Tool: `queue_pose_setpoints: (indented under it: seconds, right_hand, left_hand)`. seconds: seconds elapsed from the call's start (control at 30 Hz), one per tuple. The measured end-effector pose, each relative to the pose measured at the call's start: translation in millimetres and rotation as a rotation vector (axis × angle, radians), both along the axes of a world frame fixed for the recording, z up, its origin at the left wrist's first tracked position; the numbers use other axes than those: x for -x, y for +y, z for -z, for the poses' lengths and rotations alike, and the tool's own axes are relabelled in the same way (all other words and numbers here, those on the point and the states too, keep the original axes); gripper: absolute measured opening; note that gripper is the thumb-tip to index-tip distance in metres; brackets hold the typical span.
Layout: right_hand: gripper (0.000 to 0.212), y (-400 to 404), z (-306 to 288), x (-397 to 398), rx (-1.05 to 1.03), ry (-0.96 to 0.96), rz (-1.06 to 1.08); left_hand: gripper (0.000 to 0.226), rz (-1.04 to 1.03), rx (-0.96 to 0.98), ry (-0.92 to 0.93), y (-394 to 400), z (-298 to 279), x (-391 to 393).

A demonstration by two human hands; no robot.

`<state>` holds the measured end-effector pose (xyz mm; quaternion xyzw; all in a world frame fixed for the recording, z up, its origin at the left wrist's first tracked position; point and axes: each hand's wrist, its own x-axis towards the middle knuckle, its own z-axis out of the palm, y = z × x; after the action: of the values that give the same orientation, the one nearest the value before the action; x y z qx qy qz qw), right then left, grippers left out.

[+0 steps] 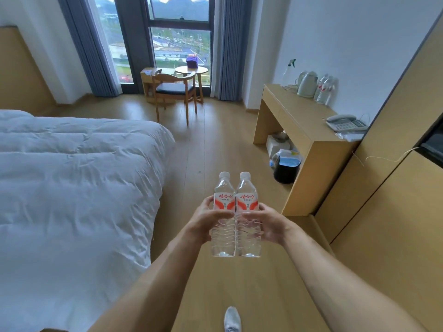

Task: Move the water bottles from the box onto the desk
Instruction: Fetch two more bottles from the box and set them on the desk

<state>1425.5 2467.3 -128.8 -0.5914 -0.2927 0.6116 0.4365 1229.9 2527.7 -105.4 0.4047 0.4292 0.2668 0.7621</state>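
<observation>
I carry two clear water bottles with white caps and red-and-white labels, upright and side by side, above the wooden floor. My left hand (203,220) grips the left bottle (223,236) around its middle. My right hand (266,222) grips the right bottle (248,236) the same way. The wooden desk (294,116) stands ahead on the right against the wall. Several more water bottles (324,88) stand on its far end. No box is in view.
On the desk are a white kettle (306,83), a spray bottle (288,67) and a telephone (346,123). A black bin (286,167) sits under the desk. A white bed (72,176) fills the left. A chair (173,93) and round table (191,70) stand by the window.
</observation>
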Motion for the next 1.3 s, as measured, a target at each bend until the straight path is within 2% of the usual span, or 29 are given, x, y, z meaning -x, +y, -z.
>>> queue_pose_setpoints:
  seconds: [0.33, 0.57, 0.7, 0.97, 1.3]
  right_hand:
    - [0.082, 167, -5, -97, -0.017, 0.039, -0.070]
    - [0.067, 240, -2, -154, 0.016, 0.036, -0.032]
    - [0.065, 281, 0, -177, 0.029, 0.025, -0.005]
    - [0.056, 397, 6, -221, 0.048, -0.022, 0.102]
    - [0.074, 574, -5, -261, 0.050, -0.029, 0.167]
  left_hand:
    - [0.083, -0.065, -0.018, 0.030, 154, -17, -96]
    - [0.081, -0.058, 0.009, 0.028, 233, -11, -154]
    - [0.081, -0.029, 0.026, 0.053, 282, -6, -180]
    - [0.085, 0.045, 0.031, 0.031, 416, 10, -230]
    - [0.081, 0.121, 0.014, 0.015, 605, -3, -269]
